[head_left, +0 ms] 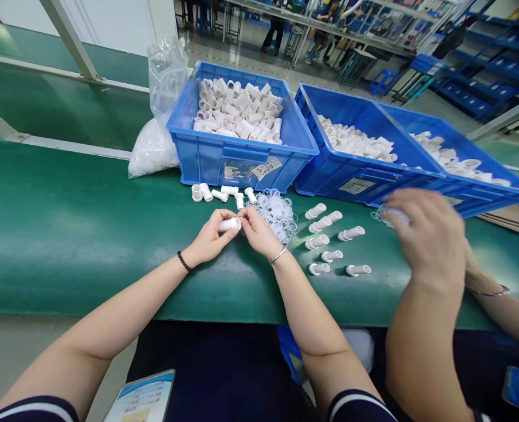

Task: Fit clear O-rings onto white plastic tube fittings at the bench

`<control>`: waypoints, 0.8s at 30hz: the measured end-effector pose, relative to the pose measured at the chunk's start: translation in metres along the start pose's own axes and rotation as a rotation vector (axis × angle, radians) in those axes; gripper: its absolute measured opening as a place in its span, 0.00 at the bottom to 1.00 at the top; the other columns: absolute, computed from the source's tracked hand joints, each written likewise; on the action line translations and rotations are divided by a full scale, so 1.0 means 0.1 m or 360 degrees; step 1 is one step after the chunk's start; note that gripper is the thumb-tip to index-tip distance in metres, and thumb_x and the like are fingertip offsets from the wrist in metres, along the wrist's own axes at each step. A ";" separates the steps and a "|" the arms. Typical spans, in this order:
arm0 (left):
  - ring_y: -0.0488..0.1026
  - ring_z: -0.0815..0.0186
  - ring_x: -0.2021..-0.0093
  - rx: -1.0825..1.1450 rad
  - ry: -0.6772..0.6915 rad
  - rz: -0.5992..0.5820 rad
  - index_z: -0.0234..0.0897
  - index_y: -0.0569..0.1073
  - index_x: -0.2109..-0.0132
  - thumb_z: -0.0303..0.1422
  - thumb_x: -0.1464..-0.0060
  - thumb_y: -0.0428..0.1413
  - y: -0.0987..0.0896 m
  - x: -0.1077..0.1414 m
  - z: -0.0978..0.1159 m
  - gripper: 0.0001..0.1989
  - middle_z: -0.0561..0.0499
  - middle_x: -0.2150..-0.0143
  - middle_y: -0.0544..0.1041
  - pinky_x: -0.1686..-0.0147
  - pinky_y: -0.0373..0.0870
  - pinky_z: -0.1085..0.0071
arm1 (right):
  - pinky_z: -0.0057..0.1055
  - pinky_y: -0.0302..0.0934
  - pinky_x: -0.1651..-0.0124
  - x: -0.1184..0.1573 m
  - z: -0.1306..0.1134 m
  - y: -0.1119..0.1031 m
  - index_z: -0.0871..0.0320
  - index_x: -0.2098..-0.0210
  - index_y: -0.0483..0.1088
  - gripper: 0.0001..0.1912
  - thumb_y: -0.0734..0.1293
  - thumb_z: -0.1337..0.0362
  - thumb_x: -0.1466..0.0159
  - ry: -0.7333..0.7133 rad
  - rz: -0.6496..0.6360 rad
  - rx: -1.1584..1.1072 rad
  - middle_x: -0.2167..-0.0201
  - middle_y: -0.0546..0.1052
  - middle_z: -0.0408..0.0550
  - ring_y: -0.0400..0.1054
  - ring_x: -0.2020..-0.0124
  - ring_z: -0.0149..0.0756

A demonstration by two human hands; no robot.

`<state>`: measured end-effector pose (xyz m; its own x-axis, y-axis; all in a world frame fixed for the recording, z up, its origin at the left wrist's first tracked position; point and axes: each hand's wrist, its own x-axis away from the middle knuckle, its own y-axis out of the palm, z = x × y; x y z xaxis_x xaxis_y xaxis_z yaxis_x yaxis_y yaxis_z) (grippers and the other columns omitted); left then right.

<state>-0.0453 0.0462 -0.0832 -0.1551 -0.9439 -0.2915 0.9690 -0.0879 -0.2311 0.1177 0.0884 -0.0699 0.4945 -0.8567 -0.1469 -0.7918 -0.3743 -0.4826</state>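
My left hand (211, 239) is closed around a white plastic pipe fitting (228, 225), which lies sideways with its wider collar toward the right. At that collar end, my right hand (260, 232) has its fingertips pinched together; whatever is between them is too small to make out. Just right of my hands is a loose pile of thin translucent rings (277, 215). Several loose white fittings (230, 190) lie behind my hands. To the right, several more fittings (317, 241) stand on their collars on the green table (87, 252).
Behind the work area, a blue crate (246, 153) and two more blue crates (329, 170) hold white parts. A clear plastic bag (153, 149) with white contents leans by the first crate. A co-worker's blurred hand (430, 234) moves at the right, near more rings.
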 end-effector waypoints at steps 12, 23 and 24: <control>0.64 0.74 0.71 0.1330 -0.0631 0.0196 0.37 0.64 0.58 0.37 0.45 0.56 0.15 -0.02 0.08 0.12 0.54 0.67 0.67 0.71 0.61 0.76 | 0.32 0.62 0.60 -0.01 0.04 0.12 0.56 0.58 0.63 0.09 0.59 0.59 0.34 -0.0003 0.0106 -0.0141 0.64 0.71 0.46 0.65 0.64 0.32; 0.65 0.73 0.75 0.1669 -0.0899 0.0110 0.35 0.66 0.64 0.38 0.42 0.53 0.12 -0.04 0.02 0.10 0.52 0.71 0.69 0.77 0.60 0.77 | 0.34 0.60 0.55 0.00 0.01 0.12 0.57 0.60 0.65 0.09 0.58 0.60 0.34 -0.0026 0.0155 0.0020 0.64 0.72 0.46 0.66 0.61 0.34; 0.65 0.73 0.75 0.1674 -0.0919 0.0093 0.35 0.66 0.63 0.38 0.42 0.52 0.11 -0.04 0.02 0.10 0.52 0.72 0.69 0.77 0.60 0.77 | 0.34 0.61 0.56 0.00 0.01 0.12 0.57 0.59 0.65 0.09 0.58 0.60 0.34 -0.0030 0.0159 0.0027 0.64 0.72 0.46 0.66 0.61 0.34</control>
<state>-0.0334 0.0482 -0.0826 -0.2571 -0.9349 0.2448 0.6959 -0.0034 0.7181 0.1085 0.0839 -0.0767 0.4201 -0.8826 -0.2109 -0.8314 -0.2812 -0.4793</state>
